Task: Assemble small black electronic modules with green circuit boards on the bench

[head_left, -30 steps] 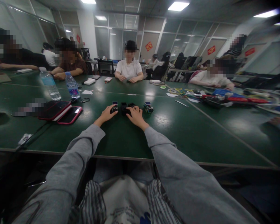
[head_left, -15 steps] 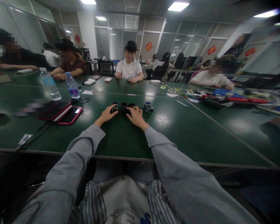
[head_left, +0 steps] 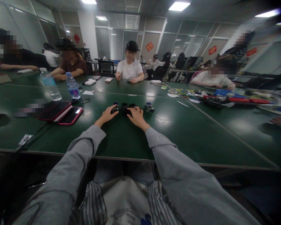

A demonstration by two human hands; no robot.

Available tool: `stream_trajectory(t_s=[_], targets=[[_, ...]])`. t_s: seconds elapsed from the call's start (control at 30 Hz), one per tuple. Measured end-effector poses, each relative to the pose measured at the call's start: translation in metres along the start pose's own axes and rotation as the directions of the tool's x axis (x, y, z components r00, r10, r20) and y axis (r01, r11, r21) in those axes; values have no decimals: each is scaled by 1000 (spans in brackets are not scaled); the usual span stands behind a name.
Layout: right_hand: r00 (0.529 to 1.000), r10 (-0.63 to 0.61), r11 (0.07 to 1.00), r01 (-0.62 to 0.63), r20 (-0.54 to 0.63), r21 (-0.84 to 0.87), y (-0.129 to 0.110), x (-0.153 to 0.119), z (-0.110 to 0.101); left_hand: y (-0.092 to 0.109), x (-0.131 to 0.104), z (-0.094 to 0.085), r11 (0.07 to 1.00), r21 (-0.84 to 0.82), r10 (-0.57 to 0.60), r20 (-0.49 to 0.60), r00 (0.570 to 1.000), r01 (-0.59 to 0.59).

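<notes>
On the green table (head_left: 121, 140) a row of small electronic devices lies in front of me. My left hand (head_left: 105, 115) has its thumb and fingers curled around a small module with a little screen (head_left: 115, 103) at the row's left end. My right hand (head_left: 137, 116) grips the small black box-shaped devices (head_left: 124, 107) in the middle, with its fingers over their tops; it partly hides them. Just to the right of that hand, apart from it, is a small circuit-board module with a blue screen (head_left: 149, 107).
To my left are phones in red-edged cases (head_left: 70, 116) and two water bottles, one with a purple label (head_left: 73, 86). A white pen-like stick (head_left: 182, 104) and a pile of cables and tools (head_left: 224, 97) lie to the right. A person (head_left: 130, 67) sits opposite.
</notes>
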State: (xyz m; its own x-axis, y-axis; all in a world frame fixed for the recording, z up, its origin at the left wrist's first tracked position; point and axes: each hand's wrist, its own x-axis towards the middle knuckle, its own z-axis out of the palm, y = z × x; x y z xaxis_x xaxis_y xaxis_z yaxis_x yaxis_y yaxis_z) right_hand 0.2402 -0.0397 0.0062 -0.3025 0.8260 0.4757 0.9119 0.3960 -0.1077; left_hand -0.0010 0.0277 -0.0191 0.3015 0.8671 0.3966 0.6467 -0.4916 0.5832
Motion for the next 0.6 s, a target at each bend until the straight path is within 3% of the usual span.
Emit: stream_trajectory(t_s=[0.6], targets=[[999, 23, 1000, -23, -43, -1, -2, 1, -3, 3, 0, -1, 1000, -15, -13, -9, 1000, 13]])
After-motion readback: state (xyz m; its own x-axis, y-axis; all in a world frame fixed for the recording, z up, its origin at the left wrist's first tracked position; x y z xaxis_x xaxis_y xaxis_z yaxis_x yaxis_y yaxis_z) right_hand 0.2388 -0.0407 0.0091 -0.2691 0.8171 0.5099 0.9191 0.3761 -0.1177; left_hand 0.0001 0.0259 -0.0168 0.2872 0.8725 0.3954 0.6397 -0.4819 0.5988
